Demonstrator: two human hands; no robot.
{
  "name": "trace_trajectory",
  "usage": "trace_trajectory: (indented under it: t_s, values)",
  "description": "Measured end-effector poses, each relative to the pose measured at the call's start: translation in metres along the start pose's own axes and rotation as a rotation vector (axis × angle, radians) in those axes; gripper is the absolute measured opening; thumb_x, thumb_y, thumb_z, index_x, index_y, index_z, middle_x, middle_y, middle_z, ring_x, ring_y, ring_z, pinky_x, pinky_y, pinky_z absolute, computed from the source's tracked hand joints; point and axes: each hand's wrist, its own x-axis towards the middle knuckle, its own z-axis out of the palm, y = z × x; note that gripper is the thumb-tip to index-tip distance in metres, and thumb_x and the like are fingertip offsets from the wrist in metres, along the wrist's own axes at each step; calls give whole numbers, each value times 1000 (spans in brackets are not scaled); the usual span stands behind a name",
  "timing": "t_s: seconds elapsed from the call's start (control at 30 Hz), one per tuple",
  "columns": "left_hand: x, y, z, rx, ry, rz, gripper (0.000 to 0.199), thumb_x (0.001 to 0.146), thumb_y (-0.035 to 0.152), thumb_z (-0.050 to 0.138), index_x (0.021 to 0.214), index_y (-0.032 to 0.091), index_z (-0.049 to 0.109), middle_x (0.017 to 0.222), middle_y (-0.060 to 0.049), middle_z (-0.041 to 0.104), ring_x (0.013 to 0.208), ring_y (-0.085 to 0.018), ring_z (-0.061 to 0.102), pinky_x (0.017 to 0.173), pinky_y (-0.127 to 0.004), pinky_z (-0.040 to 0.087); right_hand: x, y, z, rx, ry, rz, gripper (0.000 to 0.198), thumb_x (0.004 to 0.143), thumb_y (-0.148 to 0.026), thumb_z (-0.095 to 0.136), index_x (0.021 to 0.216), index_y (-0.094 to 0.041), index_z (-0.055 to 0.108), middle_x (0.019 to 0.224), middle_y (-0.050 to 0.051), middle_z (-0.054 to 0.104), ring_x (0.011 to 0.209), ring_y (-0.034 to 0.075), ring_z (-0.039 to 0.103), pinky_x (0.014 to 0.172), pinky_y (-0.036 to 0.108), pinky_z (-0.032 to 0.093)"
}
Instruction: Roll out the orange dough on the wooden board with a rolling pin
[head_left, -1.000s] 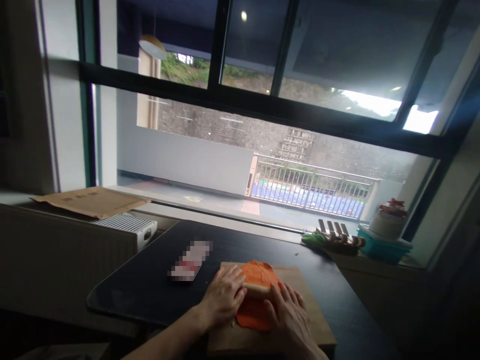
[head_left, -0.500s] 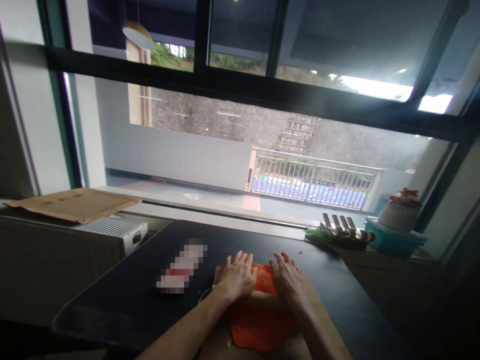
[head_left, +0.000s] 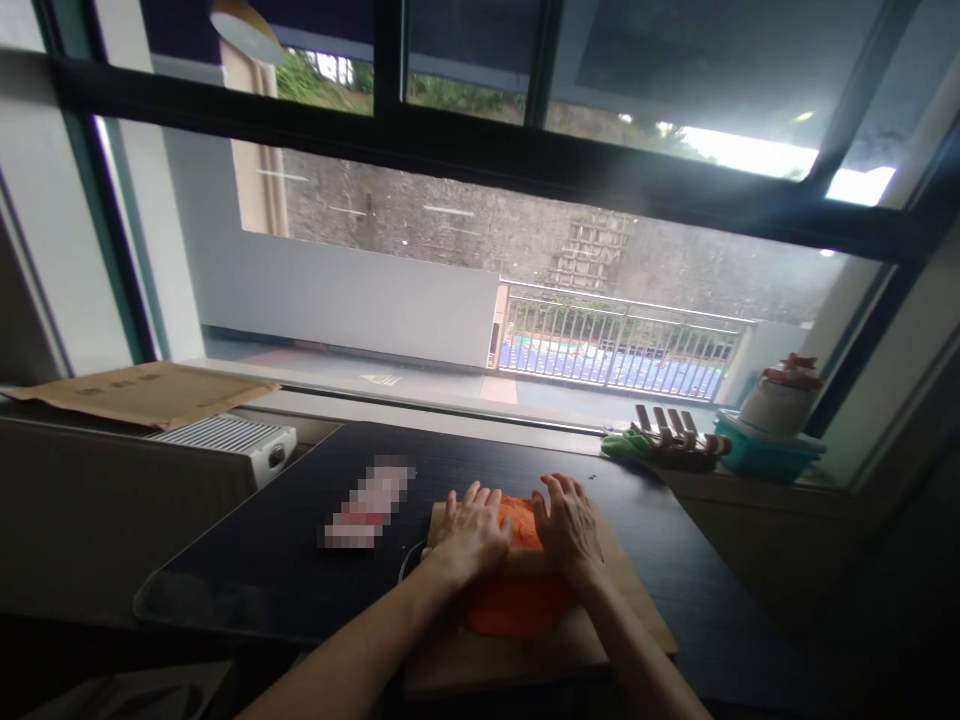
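A sheet of orange dough (head_left: 517, 608) lies on a light wooden board (head_left: 637, 618) at the near side of the dark table. Across the dough runs a pale rolling pin (head_left: 529, 562), its ends hidden by my hands. My left hand (head_left: 474, 528) lies palm down over the pin's left part, fingers stretched forward. On the right part rests my right hand (head_left: 568, 525), also palm down with fingers extended and slightly spread. Orange dough shows between the hands, beyond the pin, and more of it lies on the near side.
On the dark table (head_left: 285, 570), left of the board, lies a blurred-out pinkish object (head_left: 367, 505). A brown envelope (head_left: 142, 392) rests on a white radiator-like unit (head_left: 259, 450). The windowsill holds a green item (head_left: 626, 445) and a teal container (head_left: 769, 445).
The view has tilted slightly, so the table and board appear higher and the board's near edge shows. Both hands remain on the rolling pin, fingers still stretched out.
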Motion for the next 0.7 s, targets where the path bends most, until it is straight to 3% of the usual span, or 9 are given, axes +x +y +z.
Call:
trace_trajectory:
  t_s: [0.2, 0.37, 0.53, 0.7]
  values:
    - [24, -7, 1, 6, -14, -60, 58, 90, 41, 24, 137, 13, 43, 143, -13, 47, 139, -28, 28, 113, -54, 19, 36, 1, 18, 24, -55, -66, 37, 90, -33, 46, 122, -16, 57, 118, 9, 61, 109, 23, 53, 94, 33, 39]
    - [6, -1, 6, -19, -19, -20, 56, 91, 41, 24, 138, 15, 43, 145, -13, 44, 139, -29, 28, 111, -57, 18, 12, 3, 5, 26, -101, -57, 44, 91, -37, 43, 128, -16, 52, 124, 10, 58, 112, 22, 52, 93, 32, 40]
    - [-26, 14, 3, -40, -35, 71, 54, 92, 41, 25, 140, 20, 41, 151, -10, 33, 143, -28, 17, 114, -57, 5, -25, 6, -15, 25, -134, -40, 47, 92, -39, 38, 132, -16, 49, 132, 10, 53, 123, 23, 43, 103, 34, 32]
    - [-27, 17, -1, -41, 11, 73, 56, 92, 42, 26, 141, 17, 39, 152, -11, 31, 143, -28, 16, 114, -55, 3, -19, 7, -12, 35, -177, -15, 49, 93, -40, 38, 135, -17, 46, 135, 9, 51, 128, 24, 38, 105, 36, 28]
